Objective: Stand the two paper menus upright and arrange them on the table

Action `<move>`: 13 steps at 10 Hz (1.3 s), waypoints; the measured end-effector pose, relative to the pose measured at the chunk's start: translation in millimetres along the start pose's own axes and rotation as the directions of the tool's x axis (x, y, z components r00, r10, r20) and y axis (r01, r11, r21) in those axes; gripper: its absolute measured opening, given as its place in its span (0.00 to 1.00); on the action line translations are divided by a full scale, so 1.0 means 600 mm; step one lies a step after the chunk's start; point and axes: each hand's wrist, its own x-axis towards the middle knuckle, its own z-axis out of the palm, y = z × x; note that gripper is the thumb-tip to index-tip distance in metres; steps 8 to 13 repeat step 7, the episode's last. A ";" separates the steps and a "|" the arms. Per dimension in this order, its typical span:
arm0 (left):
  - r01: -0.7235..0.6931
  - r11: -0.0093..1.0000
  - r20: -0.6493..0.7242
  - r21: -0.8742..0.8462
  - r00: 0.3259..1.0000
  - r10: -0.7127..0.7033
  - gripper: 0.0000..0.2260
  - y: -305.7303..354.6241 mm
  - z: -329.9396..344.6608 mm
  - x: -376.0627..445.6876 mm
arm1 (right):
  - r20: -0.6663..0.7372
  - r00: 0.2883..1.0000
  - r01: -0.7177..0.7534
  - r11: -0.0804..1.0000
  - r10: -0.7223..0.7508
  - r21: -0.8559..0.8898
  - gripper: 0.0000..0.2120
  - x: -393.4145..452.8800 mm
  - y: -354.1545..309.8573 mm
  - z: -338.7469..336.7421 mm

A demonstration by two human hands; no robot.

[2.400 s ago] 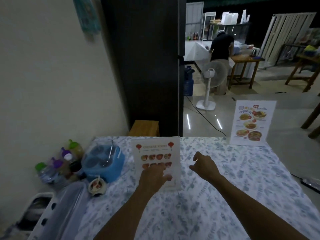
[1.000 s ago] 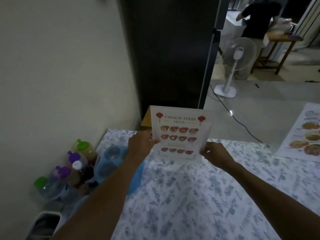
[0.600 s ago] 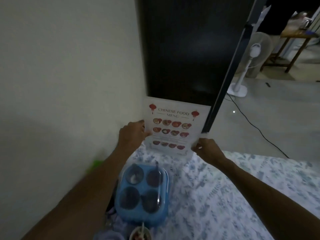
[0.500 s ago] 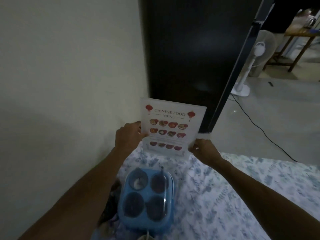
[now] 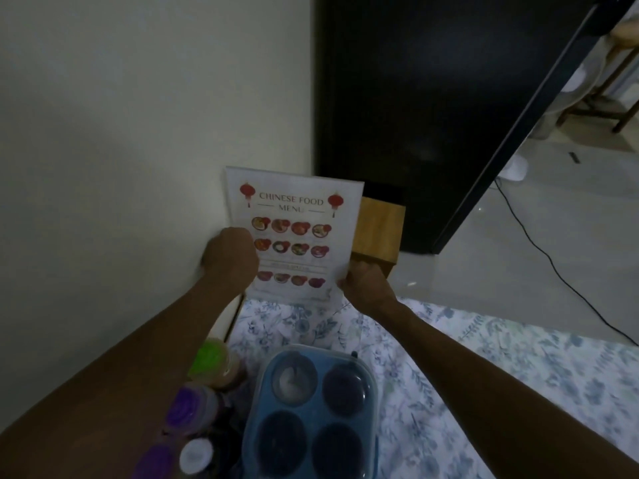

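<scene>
The white "Chinese Food Menu" sheet (image 5: pixel 294 216) stands upright at the far left corner of the table (image 5: pixel 484 368), close to the cream wall. My left hand (image 5: pixel 230 257) grips its left edge near the middle. My right hand (image 5: pixel 364 285) pinches its lower right corner. The menu's bottom edge sits at the floral tablecloth. The second menu is out of view.
A blue four-cup condiment caddy (image 5: pixel 311 413) sits just in front of the menu. Bottles with green, purple and white caps (image 5: pixel 204 385) crowd the wall side. A wooden stool (image 5: pixel 378 233) and a black panel (image 5: pixel 432 108) lie beyond the table's far edge.
Both hands carried the menu from the table's middle to the far left corner by the wall and lowered it to the cloth. My view turned left, losing the second menu.
</scene>
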 end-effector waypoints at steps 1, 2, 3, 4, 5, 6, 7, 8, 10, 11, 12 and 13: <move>-0.024 0.999 0.010 0.024 1.000 0.024 0.08 0.004 -0.008 -0.002 | 0.023 1.000 0.016 0.999 -0.016 -0.030 0.13 0.002 -0.004 0.006; -0.014 1.000 0.057 -0.022 0.998 0.015 0.08 0.009 -0.002 -0.008 | 0.028 1.000 -0.004 0.998 0.006 -0.058 0.13 0.003 -0.008 0.015; -0.021 1.000 0.051 0.003 0.998 0.021 0.10 0.016 -0.003 -0.017 | 0.033 0.999 -0.008 0.998 0.010 -0.057 0.13 -0.001 -0.011 0.014; -0.072 0.993 0.027 0.096 0.997 0.069 0.13 0.028 -0.012 -0.039 | 0.057 0.998 0.018 0.998 -0.015 -0.067 0.13 -0.012 -0.015 0.008; -0.099 0.987 0.028 0.127 0.995 0.096 0.16 0.037 -0.022 -0.050 | 0.077 0.997 0.006 0.998 -0.001 -0.062 0.13 -0.019 -0.018 0.005; -0.109 0.982 0.015 0.152 0.994 0.108 0.17 0.047 -0.041 -0.073 | 0.052 0.998 -0.036 0.994 0.041 -0.103 0.15 -0.034 -0.014 0.004; -0.112 0.982 0.009 0.151 0.994 0.112 0.16 0.058 -0.055 -0.095 | -0.001 0.999 -0.054 0.986 0.054 -0.160 0.15 -0.047 -0.011 -0.008; -0.112 0.982 0.009 0.151 0.994 0.112 0.16 0.058 -0.055 -0.095 | -0.001 0.999 -0.054 0.986 0.054 -0.160 0.15 -0.047 -0.011 -0.008; -0.112 0.982 0.009 0.151 0.994 0.112 0.16 0.058 -0.055 -0.095 | -0.001 0.999 -0.054 0.986 0.054 -0.160 0.15 -0.047 -0.011 -0.008; -0.112 0.982 0.009 0.151 0.994 0.112 0.16 0.058 -0.055 -0.095 | -0.001 0.999 -0.054 0.986 0.054 -0.160 0.15 -0.047 -0.011 -0.008; -0.112 0.982 0.009 0.151 0.994 0.112 0.16 0.058 -0.055 -0.095 | -0.001 0.999 -0.054 0.986 0.054 -0.160 0.15 -0.047 -0.011 -0.008; -0.112 0.982 0.009 0.151 0.994 0.112 0.16 0.058 -0.055 -0.095 | -0.001 0.999 -0.054 0.986 0.054 -0.160 0.15 -0.047 -0.011 -0.008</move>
